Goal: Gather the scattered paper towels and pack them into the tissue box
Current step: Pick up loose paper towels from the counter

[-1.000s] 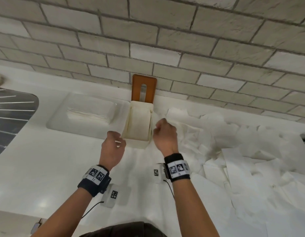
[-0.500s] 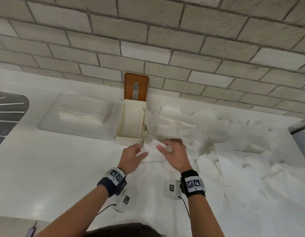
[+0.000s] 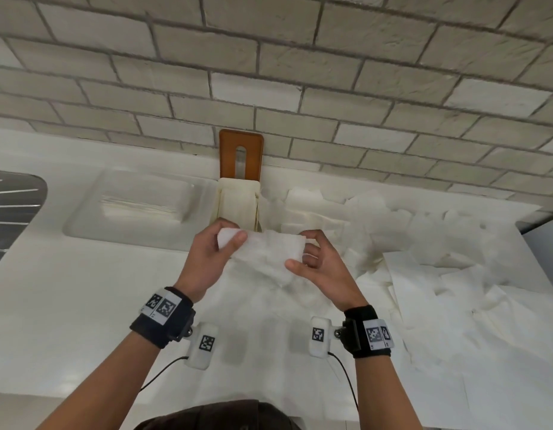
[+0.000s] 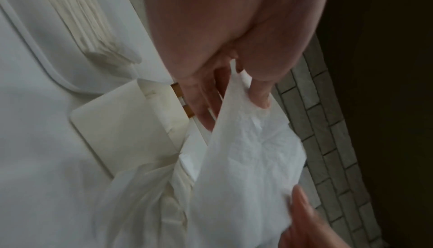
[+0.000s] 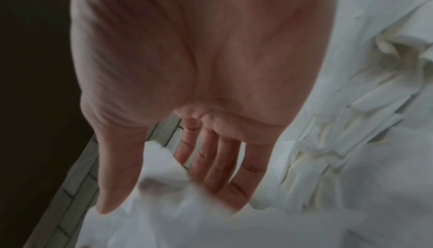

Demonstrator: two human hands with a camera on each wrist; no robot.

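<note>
A white paper towel (image 3: 265,254) is stretched between both hands just in front of the tissue box (image 3: 238,201), a cream open box with towels standing inside. My left hand (image 3: 233,233) pinches the towel's left corner, thumb on top. My right hand (image 3: 301,251) pinches its right edge between thumb and fingers. In the left wrist view the towel (image 4: 248,159) hangs from the left hand (image 4: 234,102) beside the box (image 4: 126,122). In the right wrist view the towel (image 5: 164,170) lies between the right hand's thumb and fingers (image 5: 218,165). Scattered paper towels (image 3: 408,252) cover the counter to the right.
The box's orange-brown lid (image 3: 241,152) leans on the brick wall behind it. A clear tray (image 3: 92,218) holding a flat stack of towels sits left of the box. A dark sink drainer (image 3: 11,206) is at the far left. More loose towels (image 5: 351,141) lie under the right hand.
Both hands left the box as fists, came back to the counter, took hold of a towel, and have lifted it spread between them towards the box.
</note>
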